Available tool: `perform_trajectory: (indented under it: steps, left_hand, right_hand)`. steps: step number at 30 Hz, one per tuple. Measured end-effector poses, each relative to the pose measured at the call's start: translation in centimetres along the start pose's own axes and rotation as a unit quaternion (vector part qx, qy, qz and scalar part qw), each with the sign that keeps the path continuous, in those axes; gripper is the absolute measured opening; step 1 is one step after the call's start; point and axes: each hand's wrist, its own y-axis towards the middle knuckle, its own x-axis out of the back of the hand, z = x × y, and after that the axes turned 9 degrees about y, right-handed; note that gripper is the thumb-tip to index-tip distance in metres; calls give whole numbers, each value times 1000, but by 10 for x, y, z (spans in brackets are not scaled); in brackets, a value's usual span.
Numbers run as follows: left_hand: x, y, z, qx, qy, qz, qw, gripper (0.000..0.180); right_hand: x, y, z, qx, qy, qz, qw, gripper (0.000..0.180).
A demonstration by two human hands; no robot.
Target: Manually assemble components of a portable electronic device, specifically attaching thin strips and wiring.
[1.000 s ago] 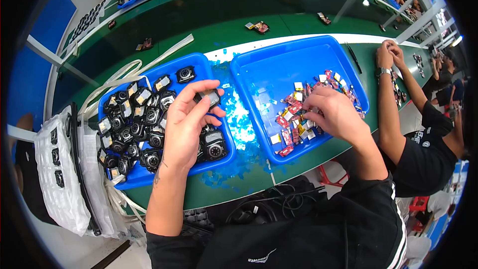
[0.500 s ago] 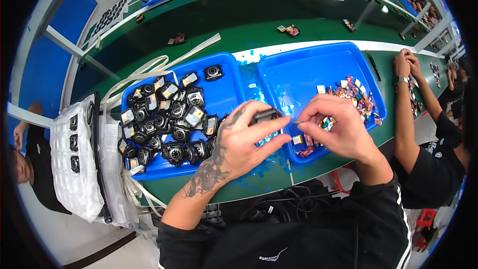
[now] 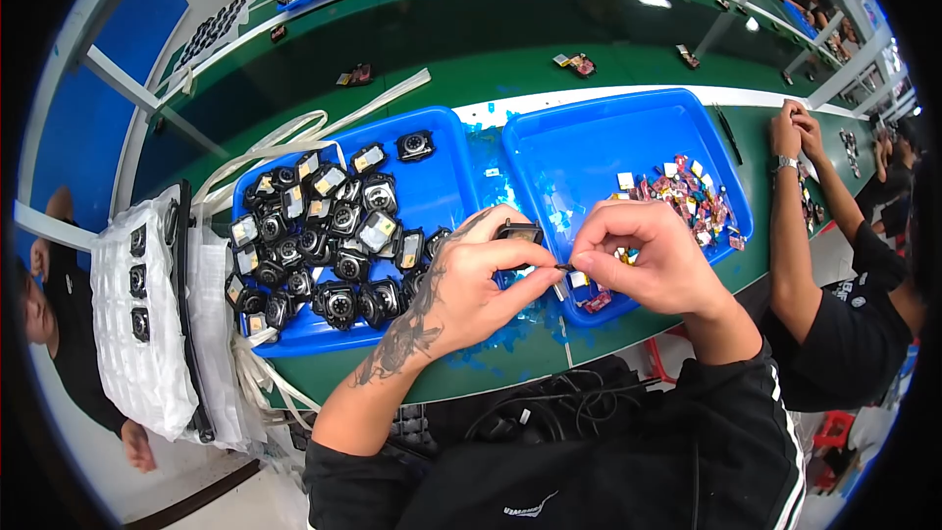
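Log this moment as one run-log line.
left hand: holds small black module | right hand: pinches tiny part at it | left tray: black modules | right tray: small colourful parts

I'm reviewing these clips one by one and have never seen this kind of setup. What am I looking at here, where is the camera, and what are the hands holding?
There is no machine here: a person works with two bare hands. The camera sits on their head and looks down through a fisheye lens, so straight edges bend. The left hand holds a small black module; the right hand pinches something tiny against it, too small to identify. Below them lies a green workbench with two blue trays: the left tray full of similar black modules, the right tray with a heap of small colourful parts. A white padded sheet lies on the left. Other people work at both sides.
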Motion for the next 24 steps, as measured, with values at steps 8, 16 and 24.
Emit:
perform_trajectory:
  steps: [8,16,24]
  left_hand:
    - [-1,1,2,14,-33,0,999,12]
    - [-1,0,-1,0,8,-66,998,14]
    - [-3,1,13,152,-189,-140,960,12]
  right_hand:
    - [-1,7,-6,30,-69,16,997,7]
    - [-6,23,-23,-94,166,42,981,15]
    - [-17,37,-29,55,-363,-43,929,14]
